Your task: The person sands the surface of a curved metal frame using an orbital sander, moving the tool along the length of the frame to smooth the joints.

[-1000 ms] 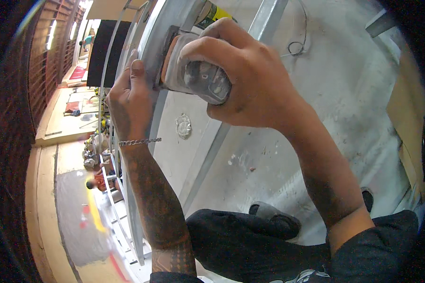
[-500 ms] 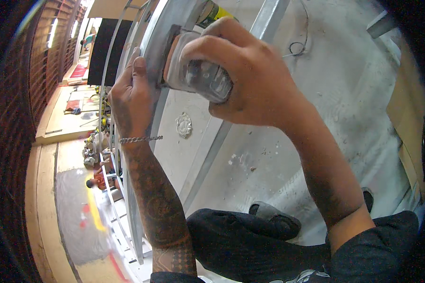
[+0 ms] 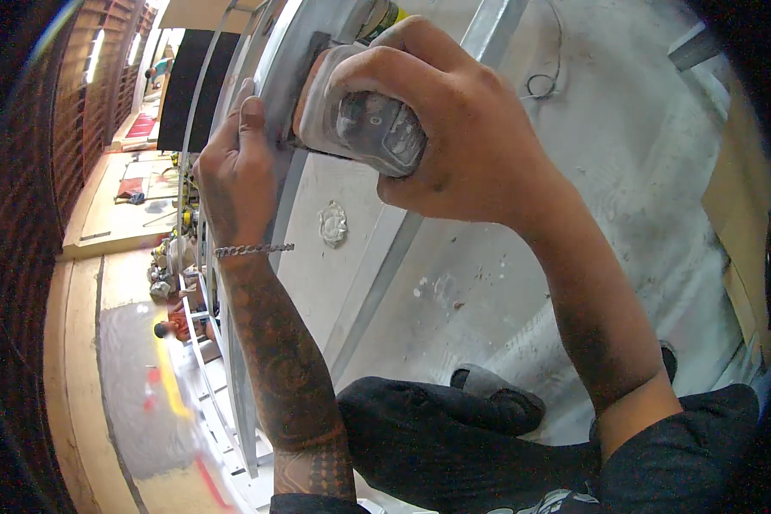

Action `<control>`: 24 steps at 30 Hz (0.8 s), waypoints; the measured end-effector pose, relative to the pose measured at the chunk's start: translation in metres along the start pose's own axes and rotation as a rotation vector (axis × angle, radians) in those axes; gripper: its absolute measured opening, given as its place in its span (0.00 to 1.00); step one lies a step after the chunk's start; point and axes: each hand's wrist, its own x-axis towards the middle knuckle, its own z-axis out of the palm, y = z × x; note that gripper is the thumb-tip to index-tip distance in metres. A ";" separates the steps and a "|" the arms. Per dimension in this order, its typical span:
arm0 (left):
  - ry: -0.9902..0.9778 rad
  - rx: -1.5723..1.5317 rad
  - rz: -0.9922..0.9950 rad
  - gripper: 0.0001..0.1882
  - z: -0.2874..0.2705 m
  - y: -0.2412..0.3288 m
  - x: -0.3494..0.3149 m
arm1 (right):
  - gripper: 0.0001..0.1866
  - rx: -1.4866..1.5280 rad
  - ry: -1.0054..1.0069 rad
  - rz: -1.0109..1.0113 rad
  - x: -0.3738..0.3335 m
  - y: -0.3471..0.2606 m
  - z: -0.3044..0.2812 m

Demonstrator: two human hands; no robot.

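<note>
1. We see the right hand [image 3: 454,128] wrapped tight around a dusty grey sander [image 3: 360,120], pressed against a curved metal panel [image 3: 295,51].
2. The left hand [image 3: 236,167] lies just left of the sander, fingers curled over the panel's edge.

a workshop: dusty concrete floor [image 3: 625,171], metal frames [image 3: 223,343], scattered tools [image 3: 167,265].

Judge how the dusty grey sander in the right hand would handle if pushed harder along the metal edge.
The sander looks rigid and compact, filling the right hand, so probably fairly heavy for its size. Its dust coating may make it slippery. The left hand braces the metal edge, which looks stiff.
</note>
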 end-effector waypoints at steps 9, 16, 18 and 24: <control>-0.025 -0.034 -0.036 0.28 -0.001 -0.006 0.001 | 0.33 0.002 0.017 -0.040 0.002 -0.003 -0.006; 0.027 0.031 0.035 0.28 0.002 0.000 0.000 | 0.35 0.030 -0.006 -0.007 -0.001 0.005 -0.009; 0.016 0.045 0.000 0.28 0.001 0.003 -0.001 | 0.34 0.017 0.059 -0.050 -0.006 0.005 -0.002; -0.008 0.031 -0.041 0.30 -0.002 0.000 0.000 | 0.33 0.016 0.004 0.000 -0.013 -0.001 0.006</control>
